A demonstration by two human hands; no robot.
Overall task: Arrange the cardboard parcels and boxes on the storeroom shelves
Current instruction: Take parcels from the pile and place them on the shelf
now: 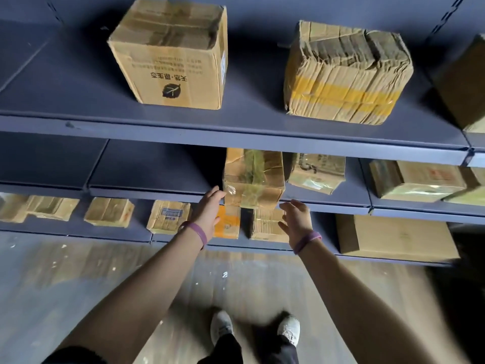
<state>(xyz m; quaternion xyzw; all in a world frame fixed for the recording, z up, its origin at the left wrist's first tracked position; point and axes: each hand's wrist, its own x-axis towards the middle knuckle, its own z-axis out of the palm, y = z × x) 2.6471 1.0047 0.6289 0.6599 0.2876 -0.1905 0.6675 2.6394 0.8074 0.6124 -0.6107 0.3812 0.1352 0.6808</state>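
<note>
A taped cardboard parcel [253, 178] stands on the middle shelf [147, 190], its front overhanging the shelf edge. My left hand [208, 210] reaches to its lower left corner with straight fingers that touch it. My right hand [295, 216] hovers just below and right of the parcel, fingers spread and holding nothing. Both wrists carry purple bands. On the top shelf [236, 137] stand a printed box [173, 56] and a yellow-taped bundle [346, 72].
More parcels [316, 172] [414, 181] stand right of it on the middle shelf. The bottom shelf holds several small bundles [109, 212] [169, 216] and a large box [393, 237]. A further box [464, 82] stands at the top right edge. My shoes [288, 329] stand on the floor.
</note>
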